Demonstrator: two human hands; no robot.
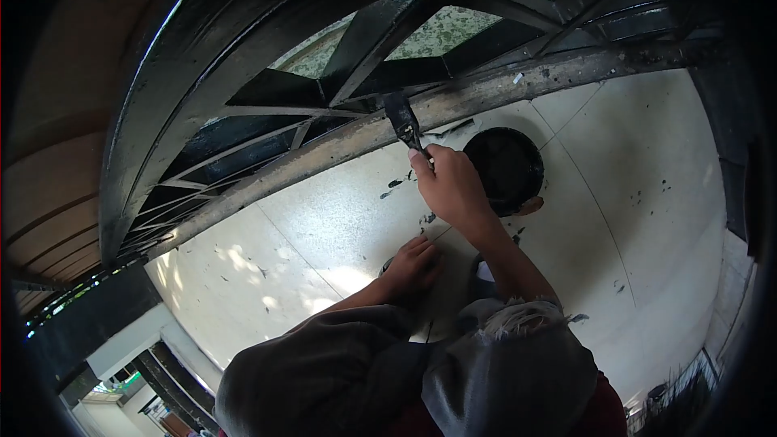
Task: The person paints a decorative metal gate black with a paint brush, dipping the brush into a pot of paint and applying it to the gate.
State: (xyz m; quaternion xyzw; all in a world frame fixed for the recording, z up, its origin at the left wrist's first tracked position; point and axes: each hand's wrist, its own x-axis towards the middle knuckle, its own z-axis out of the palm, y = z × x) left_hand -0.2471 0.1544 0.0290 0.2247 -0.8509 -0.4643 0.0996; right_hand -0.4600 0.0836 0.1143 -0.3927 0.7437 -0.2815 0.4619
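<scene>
My right hand is closed around the handle of a paintbrush whose bristles are coated black. The bristle end meets the lower edge of a black metal railing with diagonal bars, just above a worn ledge. Beside that hand, on the floor, stands a round black tub with dark contents, probably black paint. My left hand hangs low near my foot, fingers loosely bent and holding nothing that I can see. Its palm side is hidden.
Pale floor tiles carry black smears and drips around the tub. A rough concrete ledge runs along the railing's foot. My bent knees, in dark grey trousers, fill the near side. Green-speckled ground shows through the bars.
</scene>
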